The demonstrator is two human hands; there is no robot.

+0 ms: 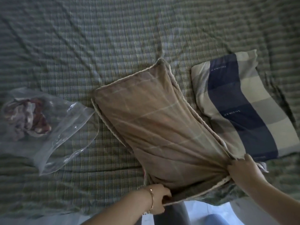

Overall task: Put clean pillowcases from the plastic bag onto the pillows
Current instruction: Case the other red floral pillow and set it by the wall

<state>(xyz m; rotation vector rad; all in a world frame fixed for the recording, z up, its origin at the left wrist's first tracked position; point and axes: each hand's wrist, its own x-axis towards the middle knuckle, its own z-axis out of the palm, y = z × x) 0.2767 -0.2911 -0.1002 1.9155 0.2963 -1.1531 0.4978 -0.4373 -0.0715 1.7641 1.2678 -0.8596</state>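
Note:
A pillow in a tan pillowcase (pixel 155 125) with faint pale check lines lies slantwise on the bed, its open end toward me. My left hand (pixel 159 198) grips the lower left edge of that opening, fingers tucked inside. My right hand (pixel 241 172) is closed on the bunched fabric at the right corner of the opening. A second pillow (pixel 240 103), in a navy, grey and cream checked case, lies beside it on the right. A clear plastic bag (pixel 53 125) lies at the left with crumpled patterned cloth (pixel 27 117) inside.
Everything lies on a bed spread (pixel 113 46) in a green-grey plaid, wrinkled across the far side. The bed's near edge runs along the bottom, with pale floor (pixel 199 213) visible below it between my arms.

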